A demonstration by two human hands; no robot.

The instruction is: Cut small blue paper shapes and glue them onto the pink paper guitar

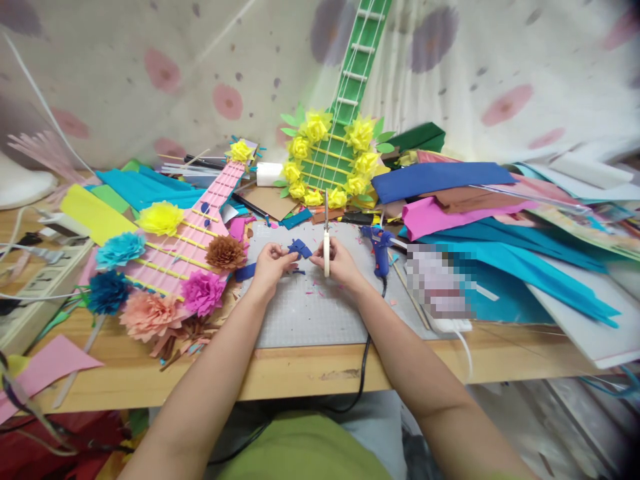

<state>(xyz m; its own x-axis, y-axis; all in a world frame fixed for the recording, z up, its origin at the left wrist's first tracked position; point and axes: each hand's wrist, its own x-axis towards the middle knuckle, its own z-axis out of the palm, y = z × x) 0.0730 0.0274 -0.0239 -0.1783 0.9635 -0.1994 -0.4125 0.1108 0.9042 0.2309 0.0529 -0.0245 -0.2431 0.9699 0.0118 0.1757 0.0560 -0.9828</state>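
You are holding one blue paper piece at the frame's centre, above one grey mat. Your left hand is pinching its left side, fingers nearly closed. Your right hand is curling around one pair of scissors, blades pointing up the frame; whether its fingertips are also gripping the paper, you cannot tell. The piece is probably handling as light, soft and easily creased, so edges are offering the safest hold. One glue gun is lying right of centre. Two guitar-shaped crafts are showing: pink at left, six large flowers ringing its body; green at upper centre.
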